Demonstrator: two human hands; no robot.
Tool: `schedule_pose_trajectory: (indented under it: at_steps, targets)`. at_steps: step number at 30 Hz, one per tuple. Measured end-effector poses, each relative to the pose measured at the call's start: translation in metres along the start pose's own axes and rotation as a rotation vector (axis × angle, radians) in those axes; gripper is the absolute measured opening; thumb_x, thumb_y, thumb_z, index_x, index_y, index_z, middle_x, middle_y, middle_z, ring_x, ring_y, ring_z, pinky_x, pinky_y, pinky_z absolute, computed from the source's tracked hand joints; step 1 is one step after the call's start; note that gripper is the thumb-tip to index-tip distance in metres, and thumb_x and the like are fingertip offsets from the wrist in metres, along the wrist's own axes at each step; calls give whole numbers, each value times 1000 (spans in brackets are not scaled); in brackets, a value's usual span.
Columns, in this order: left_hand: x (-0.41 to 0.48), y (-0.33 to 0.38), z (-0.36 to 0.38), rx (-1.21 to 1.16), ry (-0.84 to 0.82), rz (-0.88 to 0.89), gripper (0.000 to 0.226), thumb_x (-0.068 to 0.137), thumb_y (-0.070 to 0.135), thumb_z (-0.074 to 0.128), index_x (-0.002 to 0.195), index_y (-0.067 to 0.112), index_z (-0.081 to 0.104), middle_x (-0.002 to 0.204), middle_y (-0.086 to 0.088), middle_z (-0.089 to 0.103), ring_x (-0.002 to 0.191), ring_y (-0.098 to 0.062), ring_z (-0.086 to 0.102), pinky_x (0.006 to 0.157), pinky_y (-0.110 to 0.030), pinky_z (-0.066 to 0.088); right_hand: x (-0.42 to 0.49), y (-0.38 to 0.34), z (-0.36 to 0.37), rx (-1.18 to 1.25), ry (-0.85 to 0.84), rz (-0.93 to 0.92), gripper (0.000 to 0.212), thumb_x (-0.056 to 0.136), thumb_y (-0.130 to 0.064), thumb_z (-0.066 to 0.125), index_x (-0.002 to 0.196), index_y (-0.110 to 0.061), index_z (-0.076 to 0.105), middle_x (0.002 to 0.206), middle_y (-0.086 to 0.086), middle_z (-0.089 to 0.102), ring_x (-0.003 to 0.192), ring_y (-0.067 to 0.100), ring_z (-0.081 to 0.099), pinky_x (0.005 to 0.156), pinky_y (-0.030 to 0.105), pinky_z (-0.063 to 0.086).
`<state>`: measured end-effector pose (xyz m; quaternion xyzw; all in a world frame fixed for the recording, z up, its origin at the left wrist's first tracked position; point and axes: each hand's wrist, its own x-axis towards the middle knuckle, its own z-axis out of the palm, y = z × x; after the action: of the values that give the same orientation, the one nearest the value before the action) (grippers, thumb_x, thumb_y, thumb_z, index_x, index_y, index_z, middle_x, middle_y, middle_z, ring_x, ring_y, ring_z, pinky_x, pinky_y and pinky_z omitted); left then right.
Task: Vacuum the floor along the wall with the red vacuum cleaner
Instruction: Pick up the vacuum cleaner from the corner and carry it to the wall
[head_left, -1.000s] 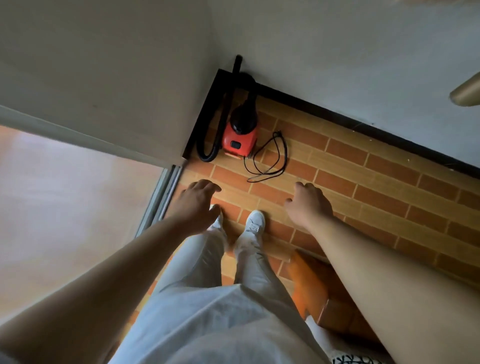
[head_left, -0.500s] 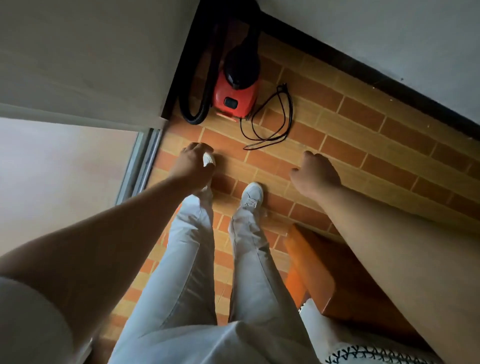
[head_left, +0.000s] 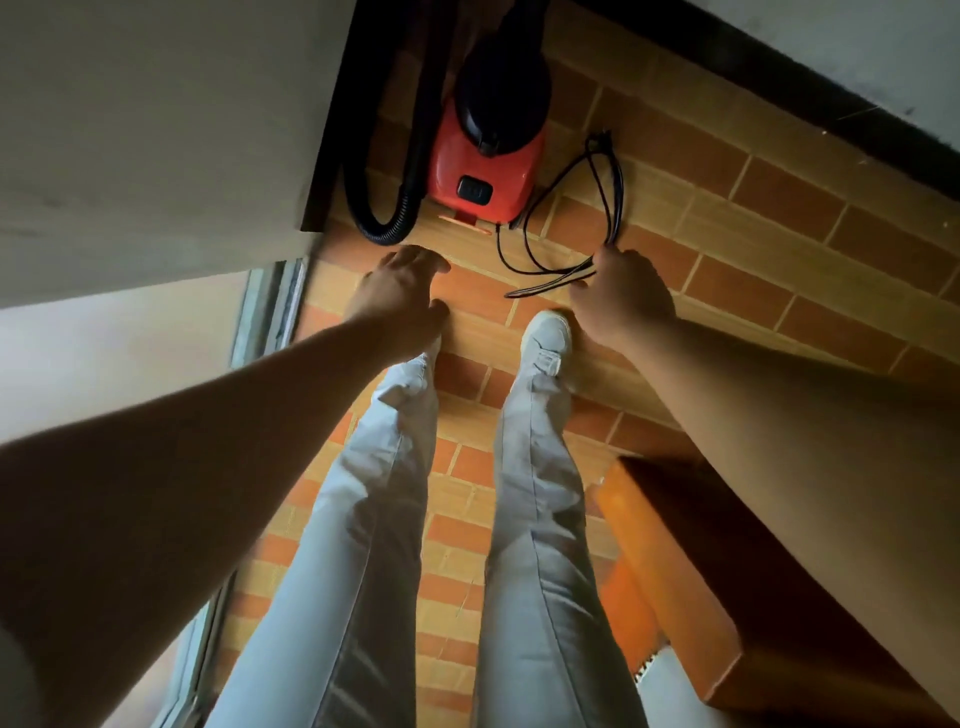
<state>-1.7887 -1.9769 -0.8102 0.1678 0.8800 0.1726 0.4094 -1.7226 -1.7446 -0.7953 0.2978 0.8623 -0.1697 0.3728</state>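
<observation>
The red vacuum cleaner (head_left: 483, 171) with a black top stands on the brick-pattern floor in the corner, against the wall. Its black hose (head_left: 410, 156) loops down its left side. The black power cord (head_left: 613, 176) lies in loose loops on the floor to its right. My right hand (head_left: 623, 301) is down at the near end of the cord, fingers curled on the bundle. My left hand (head_left: 400, 296) hovers just below the hose loop with fingers relaxed, holding nothing.
A dark baseboard (head_left: 727, 83) runs along the white wall at top right. A sliding-door track (head_left: 270, 306) borders the floor on the left. An orange wooden piece of furniture (head_left: 675, 571) stands at lower right. My legs and a white shoe (head_left: 545, 338) fill the middle.
I have stepped closer to the vacuum. My right hand has reached forward onto the cord; my left hand has moved up toward the hose.
</observation>
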Motion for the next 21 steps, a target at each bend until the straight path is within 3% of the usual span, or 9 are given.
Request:
schedule_pose_trajectory:
  at_steps: [7,11,13,16,18,21]
  targets:
    - [79,-3,65,18,-18,43,46,92,14,61,138,13,55,146,-7,51,133,-27,46,107,-46,43,91,19,59,20,17,-17,40,100,-30,56,130,-4,53,130,21,59,118,38,58,75,36,42]
    - [123,3,117,-1,-21,26,49,92,17,60,140,17,52,149,-5,48,135,-25,44,108,-45,42,133,45,98,126,119,9,45,98,-23,62,136,-3,50,135,19,58,120,33,59,78,37,48]
    - [142,9,140,6,-35,46,51,92,18,61,142,18,50,150,-5,47,136,-25,43,110,-45,41,151,56,113,228,204,63,56,96,-22,65,143,0,43,140,19,54,123,33,58,82,34,48]
    - [168,21,170,60,-64,91,59,91,19,62,147,21,43,151,-3,44,138,-24,41,111,-44,40,177,74,133,455,251,220,63,93,-21,69,144,1,39,141,20,51,119,33,60,76,30,43]
    - [185,30,186,130,-85,136,65,91,20,63,151,21,37,155,-2,40,141,-24,38,114,-43,36,195,83,146,630,230,343,59,92,-23,70,138,0,41,137,21,52,115,36,61,74,33,44]
    - [210,45,218,278,-116,211,76,92,25,65,156,19,25,160,-3,32,147,-23,31,119,-42,27,218,103,166,648,179,364,64,91,-34,70,138,-1,41,135,20,54,117,37,58,86,41,50]
